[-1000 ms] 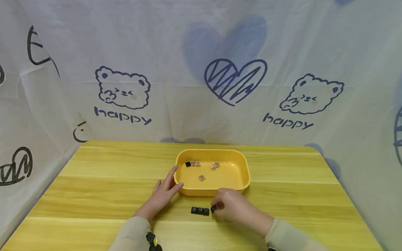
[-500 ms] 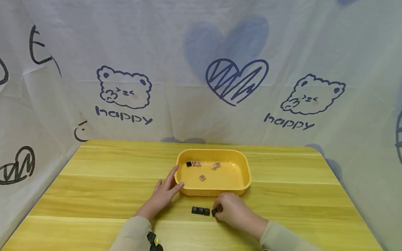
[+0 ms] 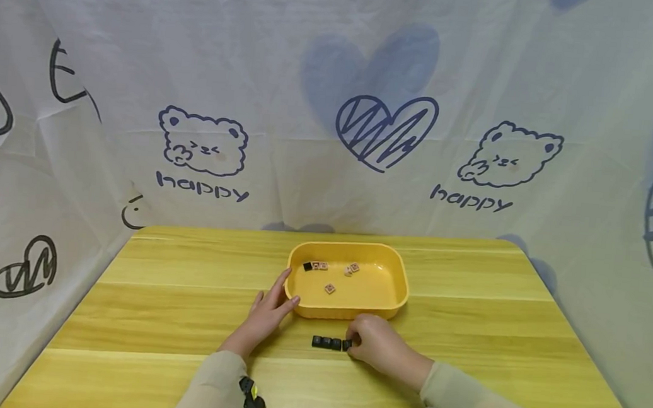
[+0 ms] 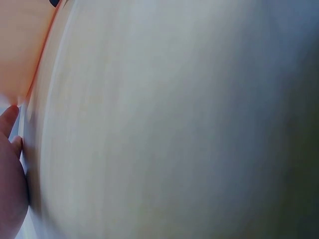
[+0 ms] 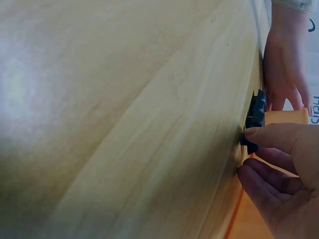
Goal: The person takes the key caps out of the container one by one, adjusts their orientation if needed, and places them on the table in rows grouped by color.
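My right hand (image 3: pixel 382 344) pinches a small black keycap (image 3: pixel 346 345) between thumb and fingers, down at the tabletop. That keycap sits at the right end of a short row of black keycaps (image 3: pixel 326 342), close against its neighbour. In the right wrist view the thumb presses on the end keycap (image 5: pixel 249 144), and the row stretches away from it. My left hand (image 3: pixel 264 321) rests with extended fingers against the left side and front-left corner of a yellow tray (image 3: pixel 347 314). In the left wrist view only part of that hand shows beside the tray wall (image 4: pixel 22 45).
Inside the tray lie several small pinkish square pieces (image 3: pixel 329 289) and one black piece (image 3: pixel 307 266). The wood-grain table (image 3: pixel 183 295) extends around it, with a printed cloth (image 3: pixel 288 100) hanging behind and at the sides.
My right hand has moved the pinched keycap left and slightly down, narrowing the gap to the row. The left hand stays at the tray.
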`<state>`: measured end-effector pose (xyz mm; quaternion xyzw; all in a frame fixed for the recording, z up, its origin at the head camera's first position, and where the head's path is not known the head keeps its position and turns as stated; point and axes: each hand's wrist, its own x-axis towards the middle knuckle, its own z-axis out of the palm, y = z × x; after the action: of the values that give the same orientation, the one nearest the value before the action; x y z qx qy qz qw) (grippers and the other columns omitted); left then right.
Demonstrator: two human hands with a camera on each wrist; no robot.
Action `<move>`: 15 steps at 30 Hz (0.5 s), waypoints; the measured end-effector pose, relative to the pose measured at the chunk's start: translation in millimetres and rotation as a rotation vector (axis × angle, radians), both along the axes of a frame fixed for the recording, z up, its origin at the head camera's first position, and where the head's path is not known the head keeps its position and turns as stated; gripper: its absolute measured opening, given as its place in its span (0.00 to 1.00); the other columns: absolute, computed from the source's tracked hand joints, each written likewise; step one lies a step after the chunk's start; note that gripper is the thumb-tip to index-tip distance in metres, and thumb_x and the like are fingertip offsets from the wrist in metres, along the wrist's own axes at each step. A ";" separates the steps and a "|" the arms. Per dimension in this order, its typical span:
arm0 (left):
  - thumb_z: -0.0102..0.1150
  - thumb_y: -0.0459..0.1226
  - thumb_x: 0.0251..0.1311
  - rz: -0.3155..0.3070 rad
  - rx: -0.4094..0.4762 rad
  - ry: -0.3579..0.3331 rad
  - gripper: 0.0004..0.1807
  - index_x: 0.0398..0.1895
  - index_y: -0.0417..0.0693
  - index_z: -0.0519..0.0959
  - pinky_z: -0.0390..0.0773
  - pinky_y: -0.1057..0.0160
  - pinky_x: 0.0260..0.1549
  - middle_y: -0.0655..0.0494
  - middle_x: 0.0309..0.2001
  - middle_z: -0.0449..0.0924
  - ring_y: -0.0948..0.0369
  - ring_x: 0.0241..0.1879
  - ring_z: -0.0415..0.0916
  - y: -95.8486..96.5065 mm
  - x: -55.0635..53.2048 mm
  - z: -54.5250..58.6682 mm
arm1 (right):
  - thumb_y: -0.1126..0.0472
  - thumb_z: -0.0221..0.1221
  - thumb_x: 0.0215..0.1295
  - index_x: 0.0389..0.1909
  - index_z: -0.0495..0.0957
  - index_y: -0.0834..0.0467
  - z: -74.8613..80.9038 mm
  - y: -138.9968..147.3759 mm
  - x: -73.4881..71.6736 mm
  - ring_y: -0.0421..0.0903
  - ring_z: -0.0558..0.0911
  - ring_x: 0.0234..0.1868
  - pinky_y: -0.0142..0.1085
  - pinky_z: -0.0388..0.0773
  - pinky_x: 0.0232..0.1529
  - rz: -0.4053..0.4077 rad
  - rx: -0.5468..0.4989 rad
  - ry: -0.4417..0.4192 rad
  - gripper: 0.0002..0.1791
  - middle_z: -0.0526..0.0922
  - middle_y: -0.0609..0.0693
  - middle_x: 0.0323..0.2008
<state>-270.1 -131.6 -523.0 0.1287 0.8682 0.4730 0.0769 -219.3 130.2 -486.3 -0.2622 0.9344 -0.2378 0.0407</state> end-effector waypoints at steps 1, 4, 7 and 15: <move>0.48 0.51 0.73 0.001 0.004 0.002 0.39 0.79 0.59 0.41 0.26 0.42 0.68 0.42 0.73 0.55 0.45 0.71 0.53 0.0 -0.1 0.2 | 0.66 0.73 0.48 0.27 0.82 0.56 0.2 -0.1 0.0 0.37 0.73 0.27 0.34 0.74 0.32 0.001 -0.002 0.000 0.08 0.76 0.41 0.26; 0.48 0.50 0.73 0.005 0.003 0.000 0.39 0.79 0.60 0.41 0.26 0.42 0.68 0.41 0.72 0.57 0.46 0.71 0.54 0.1 -0.3 0.6 | 0.65 0.73 0.49 0.26 0.82 0.55 -0.2 -0.4 -0.4 0.37 0.72 0.27 0.34 0.74 0.32 0.007 -0.004 0.004 0.08 0.75 0.42 0.25; 0.47 0.50 0.73 0.005 0.001 -0.001 0.39 0.79 0.60 0.41 0.26 0.43 0.68 0.41 0.71 0.59 0.46 0.71 0.54 0.1 -0.5 0.4 | 0.64 0.73 0.49 0.26 0.82 0.55 -1.2 0.1 -0.8 0.36 0.71 0.27 0.33 0.73 0.32 0.010 -0.003 0.004 0.08 0.74 0.41 0.25; 0.47 0.50 0.73 0.005 -0.009 0.007 0.38 0.79 0.60 0.41 0.26 0.42 0.68 0.41 0.72 0.56 0.46 0.71 0.53 0.5 0.1 -0.3 | 0.64 0.74 0.48 0.26 0.81 0.54 -2.5 1.0 -0.1 0.36 0.70 0.27 0.33 0.73 0.31 0.015 -0.009 -0.002 0.09 0.74 0.40 0.25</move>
<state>-270.0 -131.1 -523.3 0.1280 0.8708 0.4690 0.0734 -219.5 131.2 -488.9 -0.2691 0.9313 -0.2418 0.0422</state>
